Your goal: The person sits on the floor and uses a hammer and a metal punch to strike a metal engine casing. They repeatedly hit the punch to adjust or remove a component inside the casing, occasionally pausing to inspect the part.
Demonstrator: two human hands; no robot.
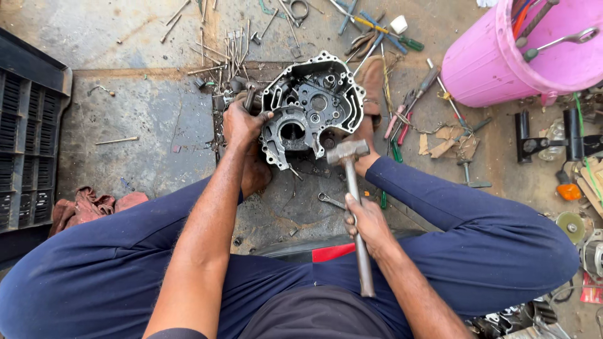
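Black crate [28,138]: slatted plastic, at the far-left edge of the floor, well apart from both hands.
Red rag [88,206]: crumpled on the concrete just right of the crate, near the person's left knee.
Loose rods [220,53]: thin metal pins and bolts scattered on the far side, just beyond the casing's left corner.
Left hand [242,122]: fingers curled closed around the left rim of the engine casing; the thumb lies across the near face, the other fingertips wrap behind the edge and are hidden.
Engine casing [312,107]: dark cast-metal crankcase half, open side up, resting on the floor between the person's feet — centre of the scene, its left edge inside the left hand's grasp, its near-right corner just under the hammer head.
Hammer [352,194]: steel head close above the casing's near-right corner; whether it touches cannot be told. The handle runs toward the person.
Right hand [367,223]: fist closed on the hammer handle at about mid-length, well short of the head and apart from the casing.
Small spanner [331,201]: flat on the floor just left of the right hand.
Hand tools [402,119]: pliers and screwdrivers strewn right of the casing.
Pink bucket [483,63]: far right — spanners stand inside it.
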